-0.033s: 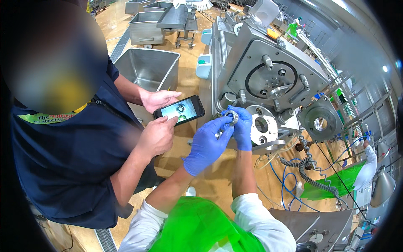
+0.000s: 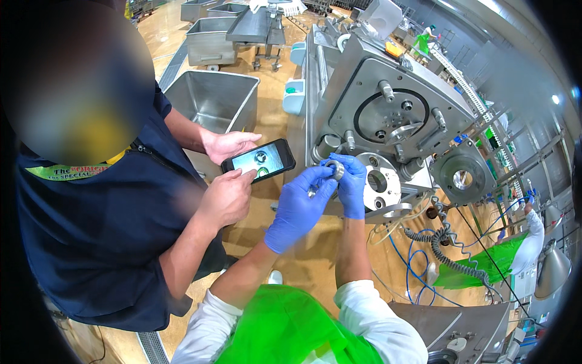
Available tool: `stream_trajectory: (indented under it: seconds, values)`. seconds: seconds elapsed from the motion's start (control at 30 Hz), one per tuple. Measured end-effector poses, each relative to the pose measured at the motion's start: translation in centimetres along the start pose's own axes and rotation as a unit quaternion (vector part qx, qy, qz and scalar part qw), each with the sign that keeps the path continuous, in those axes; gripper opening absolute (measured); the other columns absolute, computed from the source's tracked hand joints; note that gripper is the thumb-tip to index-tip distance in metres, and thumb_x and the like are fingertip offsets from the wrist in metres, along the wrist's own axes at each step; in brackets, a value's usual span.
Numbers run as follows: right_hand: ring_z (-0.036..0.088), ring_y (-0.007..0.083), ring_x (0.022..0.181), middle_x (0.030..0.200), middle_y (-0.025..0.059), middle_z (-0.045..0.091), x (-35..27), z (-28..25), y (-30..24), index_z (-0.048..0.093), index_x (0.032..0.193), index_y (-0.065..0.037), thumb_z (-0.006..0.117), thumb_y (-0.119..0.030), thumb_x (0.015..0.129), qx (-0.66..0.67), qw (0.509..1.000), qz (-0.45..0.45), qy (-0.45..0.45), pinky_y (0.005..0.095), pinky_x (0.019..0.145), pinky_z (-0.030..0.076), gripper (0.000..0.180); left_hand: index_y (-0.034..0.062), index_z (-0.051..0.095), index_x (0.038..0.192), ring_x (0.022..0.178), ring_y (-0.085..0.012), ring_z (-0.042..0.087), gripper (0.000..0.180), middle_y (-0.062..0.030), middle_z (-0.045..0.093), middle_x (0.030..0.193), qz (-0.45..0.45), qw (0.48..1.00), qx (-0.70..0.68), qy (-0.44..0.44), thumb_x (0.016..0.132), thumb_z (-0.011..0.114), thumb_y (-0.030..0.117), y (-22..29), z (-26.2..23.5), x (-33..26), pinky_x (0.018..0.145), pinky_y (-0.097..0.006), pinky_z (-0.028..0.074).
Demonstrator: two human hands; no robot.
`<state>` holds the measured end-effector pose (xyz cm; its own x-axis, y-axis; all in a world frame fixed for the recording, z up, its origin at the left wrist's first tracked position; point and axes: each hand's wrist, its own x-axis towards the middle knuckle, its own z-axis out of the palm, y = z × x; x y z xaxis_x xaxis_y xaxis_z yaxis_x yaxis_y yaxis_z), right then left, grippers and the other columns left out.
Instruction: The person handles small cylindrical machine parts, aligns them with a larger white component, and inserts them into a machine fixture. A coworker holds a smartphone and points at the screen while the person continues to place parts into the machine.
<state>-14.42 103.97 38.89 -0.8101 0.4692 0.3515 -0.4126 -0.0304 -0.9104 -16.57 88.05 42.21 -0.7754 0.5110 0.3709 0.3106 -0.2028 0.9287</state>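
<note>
A small metal ring is pinched between the fingertips of both my blue-gloved hands. My left hand grips its near left side with thumb and forefinger. Another shiny metal piece, mostly hidden, shows by the curled fingers of that hand. My right hand closes on the ring from the right, its fingers bent over the far side. Just right of my hands is a white round plate with holes, mounted at the front of a steel machine.
At my left a person in dark blue holds a black phone close to my hands. Behind it stands a steel bin. Coiled grey hose and blue tubing hang at the right. A hinged steel plate projects there.
Both hands have shifted very slightly, and the ring is turned a little between the fingers. The phone and the machine look the same.
</note>
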Motion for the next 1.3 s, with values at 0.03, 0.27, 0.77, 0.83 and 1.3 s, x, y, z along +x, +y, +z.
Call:
stream_trajectory:
  seconds: [0.03,0.27,0.77,0.83,1.3]
  values:
    - [0.067,0.0154,0.082,0.094,0.0119,0.07,0.1,0.7,-1.3,0.067,0.1,0.002,0.065,-0.005,0.083,-0.032,0.999,-0.021,-0.005,0.0265,0.074,0.054,0.019,0.0028,0.06,0.116,0.076,-0.0127,0.064,0.033,-0.0065,0.068,0.091,-0.037,0.996,-0.083,0.008,0.086,0.067,0.016,-0.3,0.0,0.4,0.066,-0.025,0.049]
    - [0.067,0.018,0.085,0.095,0.012,0.071,0.6,2.0,-5.3,0.069,0.098,0.001,0.057,0.011,0.078,-0.276,0.936,-0.217,0.01,0.0273,0.076,0.051,0.025,-0.001,0.057,0.115,0.083,-0.0108,0.064,0.029,-0.007,0.066,0.096,-0.178,0.931,-0.319,0.016,0.09,0.063,0.012,0.8,0.2,1.7,0.07,-0.023,0.051]
    - [0.066,0.0201,0.091,0.1,0.0151,0.069,2.2,1.5,-3.5,0.068,0.097,0.0,0.061,0.011,0.076,-0.173,0.962,-0.208,0.024,0.0294,0.081,0.051,0.024,0.007,0.06,0.102,0.076,-0.014,0.065,0.017,-0.005,0.065,0.086,-0.285,0.695,-0.653,-0.094,0.093,0.056,0.02,-2.4,1.5,4.6,0.064,-0.028,0.056]
    - [0.065,0.0191,0.091,0.099,0.0143,0.068,2.2,1.5,-3.7,0.067,0.096,0.001,0.06,0.01,0.08,-0.209,0.951,-0.229,0.005,0.0294,0.082,0.051,0.02,0.0074,0.06,0.1,0.074,-0.0145,0.065,0.016,-0.0052,0.065,0.085,-0.307,0.685,-0.652,-0.105,0.093,0.056,0.021,-2.7,1.2,4.8,0.064,-0.028,0.056]
    - [0.055,0.0056,0.069,0.084,0.0019,0.063,0.1,1.5,-1.3,0.069,0.103,-0.004,0.058,0.006,0.084,-0.287,0.951,-0.106,0.04,0.0207,0.062,0.049,0.024,0.006,0.063,0.108,0.079,-0.008,0.06,0.021,-0.0018,0.064,0.093,-0.261,0.84,-0.473,-0.054,0.095,0.058,0.022,-6.1,1.1,3.6,0.068,-0.022,0.05]
